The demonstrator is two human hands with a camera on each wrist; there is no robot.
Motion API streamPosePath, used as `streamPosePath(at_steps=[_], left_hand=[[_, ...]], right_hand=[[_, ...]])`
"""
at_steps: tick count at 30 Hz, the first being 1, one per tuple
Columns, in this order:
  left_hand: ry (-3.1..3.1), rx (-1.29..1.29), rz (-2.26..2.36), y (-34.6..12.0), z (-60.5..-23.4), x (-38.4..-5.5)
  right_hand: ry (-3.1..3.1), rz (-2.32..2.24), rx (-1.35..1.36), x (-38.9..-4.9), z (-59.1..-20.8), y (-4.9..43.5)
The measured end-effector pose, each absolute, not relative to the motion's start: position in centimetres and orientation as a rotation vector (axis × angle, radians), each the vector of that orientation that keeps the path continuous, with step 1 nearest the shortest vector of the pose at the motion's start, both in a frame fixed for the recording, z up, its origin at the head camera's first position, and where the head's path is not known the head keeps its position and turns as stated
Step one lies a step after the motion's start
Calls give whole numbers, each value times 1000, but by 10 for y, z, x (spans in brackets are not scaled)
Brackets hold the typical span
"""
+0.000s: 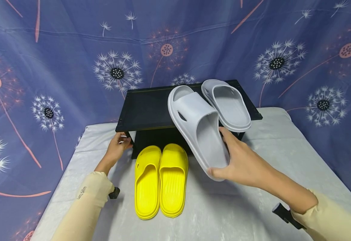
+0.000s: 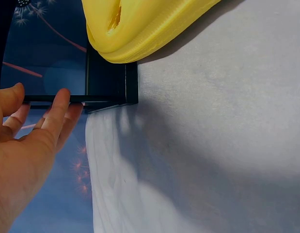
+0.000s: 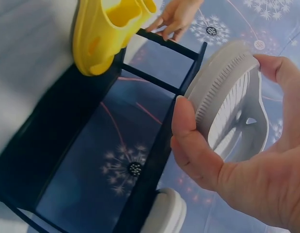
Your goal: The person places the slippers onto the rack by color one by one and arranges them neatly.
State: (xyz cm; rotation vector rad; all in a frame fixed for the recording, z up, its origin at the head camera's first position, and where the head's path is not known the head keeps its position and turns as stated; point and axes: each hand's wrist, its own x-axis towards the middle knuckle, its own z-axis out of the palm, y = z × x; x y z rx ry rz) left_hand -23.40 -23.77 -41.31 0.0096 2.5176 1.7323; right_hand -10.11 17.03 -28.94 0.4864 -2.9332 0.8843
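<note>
My right hand [image 1: 238,160] grips a grey slide sandal [image 1: 199,124] by its heel end, thumb on the footbed side and fingers around the edge. The sandal is tilted, its toe over the top of a black shoe rack [image 1: 148,108]. Its mate, another grey slide [image 1: 228,103], rests on the right of the rack's top shelf. At the rack's left front leg, my left hand [image 1: 116,149] holds the thin post [image 2: 43,98] between thumb and fingers. Two yellow slides, a left one [image 1: 147,194] and a right one [image 1: 173,190], lie side by side before the rack, toes toward its lower level.
The rack stands on a bed-like surface with a pale grey cloth [image 1: 223,214]. Behind it and at both sides hangs a blue curtain [image 1: 193,40] with dandelion prints. The rack's lower shelf [image 1: 160,136] lies behind the yellow toes.
</note>
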Motion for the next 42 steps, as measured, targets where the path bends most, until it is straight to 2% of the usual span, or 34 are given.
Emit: streamPosePath(at_steps=[18, 42], left_hand=[[2541, 7, 1713, -238, -413, -234], [2532, 5, 1708, -240, -413, -235]], right_hand=[[-2863, 906, 529, -127, -272, 155], [-2949, 879, 425, -159, -254, 134]])
